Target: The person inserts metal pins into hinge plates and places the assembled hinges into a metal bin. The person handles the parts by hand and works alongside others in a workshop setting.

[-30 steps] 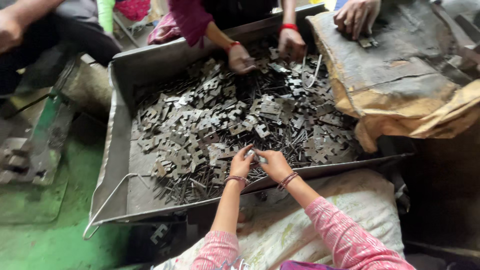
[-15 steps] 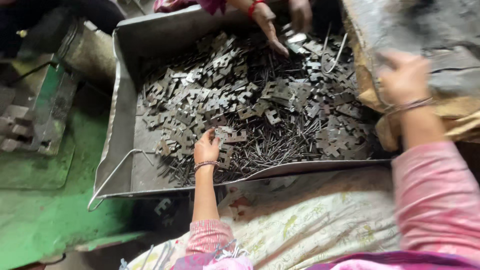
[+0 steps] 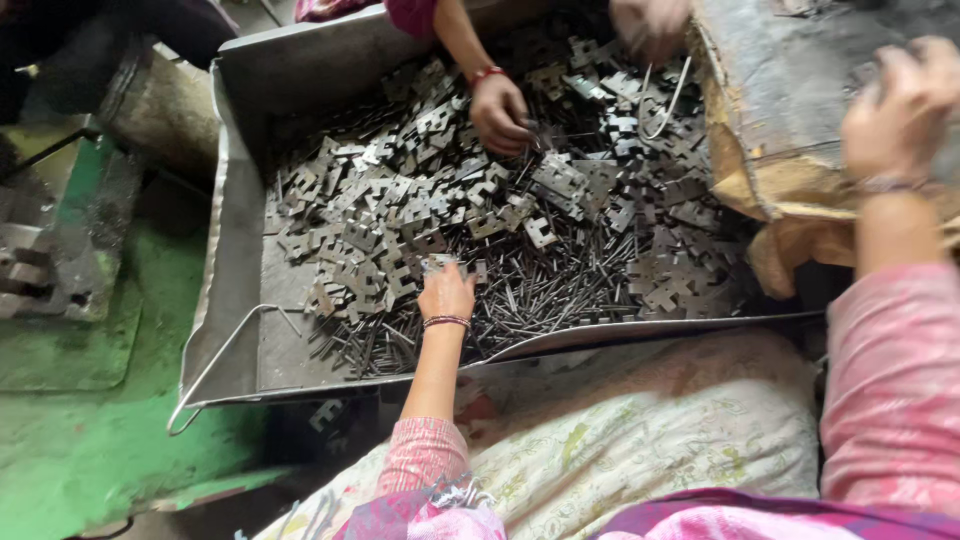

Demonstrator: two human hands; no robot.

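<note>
My left hand [image 3: 445, 292] reaches into a large grey metal tray [image 3: 235, 250] and its fingers pinch together on a small flat metal piece [image 3: 438, 263] at the near edge of the pile. The pile holds several notched metal plates [image 3: 420, 200] and thin metal pins [image 3: 540, 290]. My right hand [image 3: 900, 105], blurred, is raised over brown sacking [image 3: 770, 170] to the right of the tray, with its fingers curled. What it holds is hidden.
A co-worker's hand [image 3: 500, 112] with a red bangle and a second hand [image 3: 650, 25] sort pieces at the tray's far side. A wire handle [image 3: 215, 360] sticks out at the near left corner. Green floor [image 3: 90, 430] lies left, and a patterned cushion [image 3: 650, 440] sits in front.
My hands were together over the near pile. My right hand has swung away to the right over the sacking. My left hand stayed in the tray and closed its fingers on a piece.
</note>
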